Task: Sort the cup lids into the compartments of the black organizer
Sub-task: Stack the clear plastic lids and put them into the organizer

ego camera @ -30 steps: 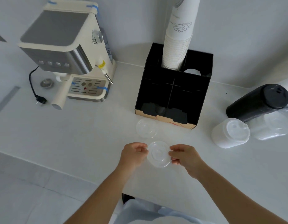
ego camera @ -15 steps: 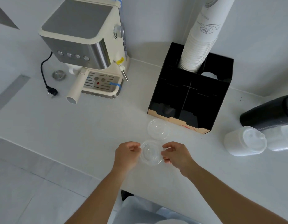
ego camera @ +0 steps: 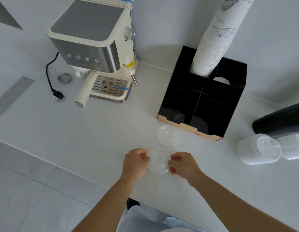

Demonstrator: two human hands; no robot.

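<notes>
A clear round cup lid (ego camera: 158, 160) is held flat just above the white counter, pinched at its left rim by my left hand (ego camera: 136, 162) and at its right rim by my right hand (ego camera: 183, 164). A second clear lid (ego camera: 167, 135) lies on the counter just beyond it, in front of the black organizer (ego camera: 229, 104). The organizer stands open towards me with two dark front compartments split by a divider. A tall stack of white paper cups (ego camera: 212, 47) rises from its back left slot. A white lid (ego camera: 220, 80) shows in the back right slot.
A cream espresso machine (ego camera: 95, 52) stands at the back left with its black plug (ego camera: 57, 96) and a small metal filter basket (ego camera: 64, 77) beside it. At the right lie a white lid stack (ego camera: 257, 149), a clear stack (ego camera: 294, 148) and a black stack (ego camera: 279, 121). The counter's front edge runs near my arms.
My head has turned left, so everything sits further right in view. Both hands keep hold of the same clear lid and have drawn slightly closer to the lid lying on the counter.
</notes>
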